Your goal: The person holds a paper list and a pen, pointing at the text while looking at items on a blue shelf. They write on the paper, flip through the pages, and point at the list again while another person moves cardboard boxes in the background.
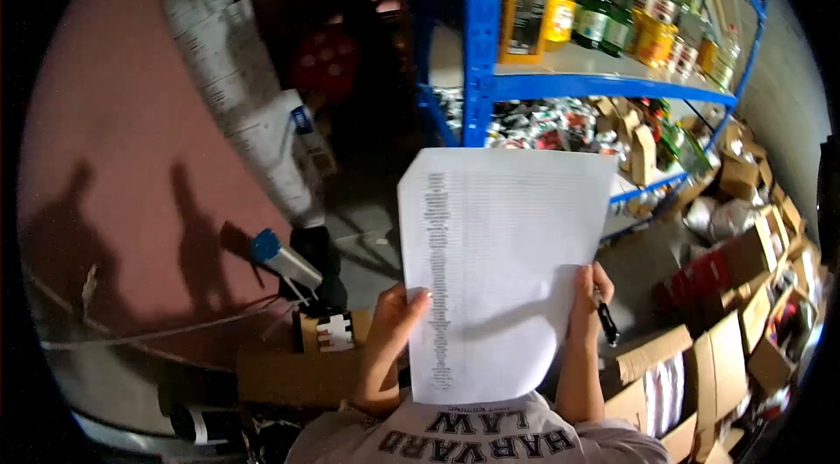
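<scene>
A large white sheet of paper (516, 245) is held up in front of my chest. Small print runs down its left side, beside faint ruled lines. My left hand (398, 311) pinches the left edge, thumb on the front and fingers behind. On the opposite edge my right hand (588, 293) grips the sheet. That same hand also keeps a black pen (605, 320), which points downward outside the paper. A shadow falls across the lower part of the sheet.
A blue metal shelf (612, 87) holds bottles and cans (604, 13), with packets below. Open cardboard boxes (722, 368) crowd the right floor. Stacked white cartons (232, 79) line the left wall. A blue-capped cylinder (284, 258) and a brown box (297, 372) stand at lower left.
</scene>
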A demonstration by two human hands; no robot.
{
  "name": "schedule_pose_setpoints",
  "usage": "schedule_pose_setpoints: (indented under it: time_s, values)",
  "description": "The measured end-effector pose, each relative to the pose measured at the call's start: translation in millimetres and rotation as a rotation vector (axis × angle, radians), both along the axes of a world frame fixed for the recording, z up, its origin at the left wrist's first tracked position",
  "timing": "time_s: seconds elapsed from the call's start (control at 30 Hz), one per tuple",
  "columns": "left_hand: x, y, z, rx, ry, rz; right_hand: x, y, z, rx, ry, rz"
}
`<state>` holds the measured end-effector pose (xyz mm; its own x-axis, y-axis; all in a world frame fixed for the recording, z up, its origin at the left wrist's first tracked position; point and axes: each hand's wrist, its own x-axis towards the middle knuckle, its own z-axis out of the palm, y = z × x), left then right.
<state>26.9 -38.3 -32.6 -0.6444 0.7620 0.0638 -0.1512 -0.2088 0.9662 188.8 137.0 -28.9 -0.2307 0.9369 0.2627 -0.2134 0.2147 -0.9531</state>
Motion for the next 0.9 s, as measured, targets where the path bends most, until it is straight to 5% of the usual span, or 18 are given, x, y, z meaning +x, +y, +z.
schedule_pose_setpoints:
  time_s: [0.1,0.3,0.47,0.8,0.9]
  values:
    - [-3.6,12.6,-22.7,-0.012,-0.118,-0.083,19.5,5.5,-11.2,0.097,-0.221,-0.043]
    - [24.3,38.8,-33.2,-0.099,-0.303,-0.208,44.6,8.4,-14.4,0.000,-0.175,-0.105]
    - [38.3,56.4,-48.3,-0.183,0.006,-0.284,68.1,10.8,-21.5,-0.112,-0.175,-0.221]
    - [92.0,90.3,-48.8,-0.390,0.177,-0.499,150.3,13.8,-38.5,-0.175,-0.279,-0.348]
    - [113.5,104.3,-60.2,-0.398,0.129,-0.360,167.7,21.3,-32.5,-0.161,-0.319,-0.454]
